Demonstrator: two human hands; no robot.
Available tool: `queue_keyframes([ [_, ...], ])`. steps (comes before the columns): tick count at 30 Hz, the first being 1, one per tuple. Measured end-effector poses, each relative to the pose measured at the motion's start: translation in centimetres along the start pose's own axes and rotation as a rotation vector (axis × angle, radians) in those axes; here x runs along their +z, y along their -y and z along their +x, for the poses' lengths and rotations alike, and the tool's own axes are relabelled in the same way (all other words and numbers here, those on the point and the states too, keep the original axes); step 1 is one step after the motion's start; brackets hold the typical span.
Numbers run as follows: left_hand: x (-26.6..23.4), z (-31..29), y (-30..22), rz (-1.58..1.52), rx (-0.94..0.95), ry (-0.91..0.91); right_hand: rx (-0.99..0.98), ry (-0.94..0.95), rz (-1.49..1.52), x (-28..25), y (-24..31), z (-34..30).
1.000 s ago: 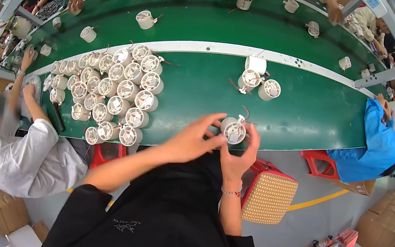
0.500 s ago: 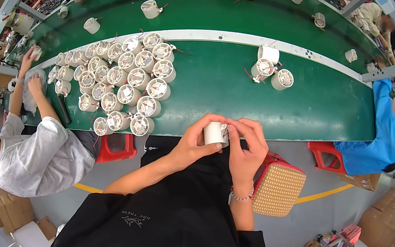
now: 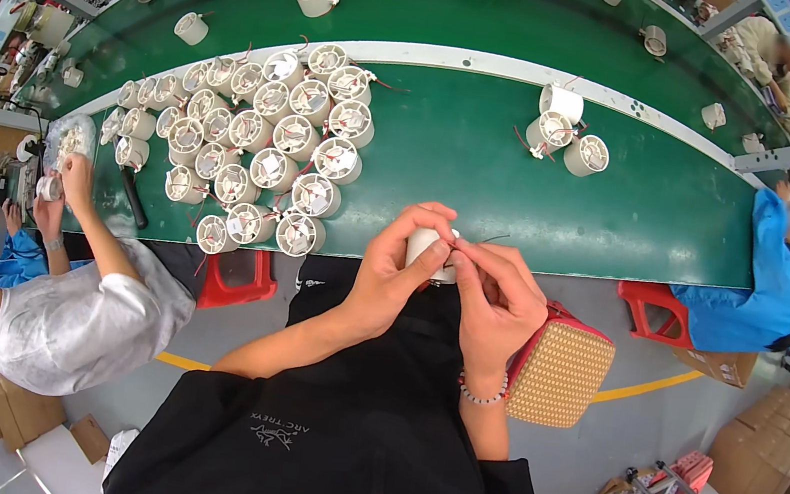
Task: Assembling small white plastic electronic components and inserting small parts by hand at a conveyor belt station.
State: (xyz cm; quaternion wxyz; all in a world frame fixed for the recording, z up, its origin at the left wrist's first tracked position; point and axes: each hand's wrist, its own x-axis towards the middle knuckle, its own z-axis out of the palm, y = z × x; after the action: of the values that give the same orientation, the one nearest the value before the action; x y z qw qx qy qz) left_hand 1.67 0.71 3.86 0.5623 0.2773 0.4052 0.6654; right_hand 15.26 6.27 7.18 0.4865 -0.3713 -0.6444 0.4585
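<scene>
A grey floor (image 3: 588, 456) with a yellow stripe (image 3: 640, 387) carries red plastic stools (image 3: 246, 300) and brown cardboard boxes (image 3: 758, 450).

The cylinder (image 3: 423, 244) is white, the tabletop (image 3: 521, 209) green, the red-edged seat (image 3: 561, 374) tan-patterned.

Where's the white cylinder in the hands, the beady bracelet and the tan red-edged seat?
White cylinder (image 3: 422, 242): head view, on its side wall.
Beaded bracelet (image 3: 485, 399): head view, on its beads.
Tan red-edged seat (image 3: 561, 377): head view, middle of its top.
</scene>
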Motion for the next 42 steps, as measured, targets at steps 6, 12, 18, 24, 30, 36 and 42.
queue_keyframes([
  [6,0.1,0.1,-0.3,-0.021,-0.064,-0.077,-0.031,-0.021,-0.025,0.6,-0.1,-0.3],
  [12,0.2,0.2,0.4,0.010,0.077,-0.125,0.485,-0.119,0.411,1.3,0.7,-0.9],
  [18,0.5,0.1,-0.7,-0.087,-0.057,-0.172,-0.001,-0.128,0.065,2.3,-1.0,-1.0],
  [24,-0.1,0.0,0.2,-0.067,0.006,-0.195,0.377,-0.090,0.279,2.3,1.2,-0.9],
  [30,0.1,-0.1,0.4,-0.014,0.083,-0.214,0.471,-0.032,0.402,1.2,0.5,-0.8],
  [36,0.1,-0.2,0.7,-0.021,0.043,-0.204,0.127,-0.097,0.036,2.2,-1.5,-1.6],
  [42,0.5,-0.1,0.9,-0.082,0.058,-0.238,0.045,-0.148,-0.027,2.4,-1.4,-1.3],
])
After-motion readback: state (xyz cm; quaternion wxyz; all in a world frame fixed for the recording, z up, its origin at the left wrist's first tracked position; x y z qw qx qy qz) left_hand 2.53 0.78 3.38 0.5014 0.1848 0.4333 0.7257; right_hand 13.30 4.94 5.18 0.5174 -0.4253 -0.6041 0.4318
